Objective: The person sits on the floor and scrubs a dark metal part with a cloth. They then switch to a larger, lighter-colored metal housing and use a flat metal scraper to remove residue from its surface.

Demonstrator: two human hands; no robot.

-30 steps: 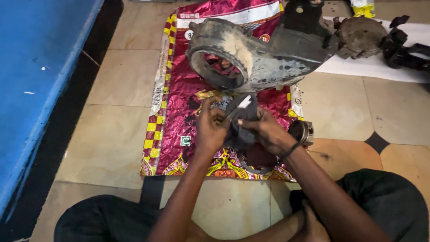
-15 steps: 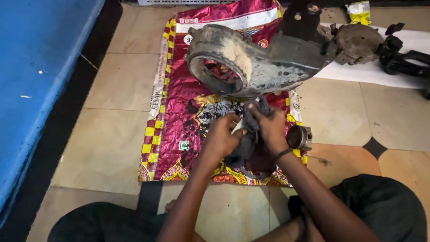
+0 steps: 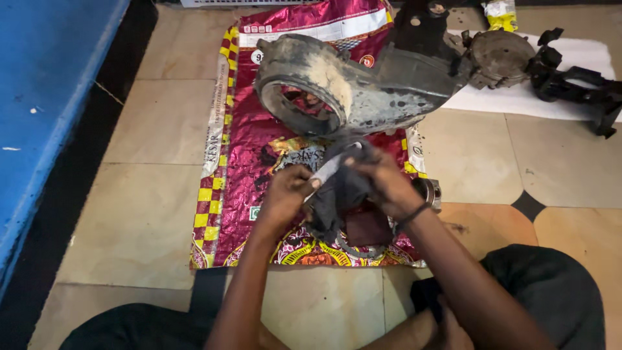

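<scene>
Dark matt cloth [image 3: 337,194] – glossy foil sack [image 3: 259,149] – dusty metal casing [image 3: 350,84].

Your bare forearms reach forward and converge. Your left hand [image 3: 285,194] and right hand [image 3: 382,185] sit close together, fingers curled shut, gripping.

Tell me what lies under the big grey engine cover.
The cover rests on a magenta printed sack spread over floor tiles; its far end overlaps a white sheet. Whatever sits directly beneath it is hidden.
</scene>
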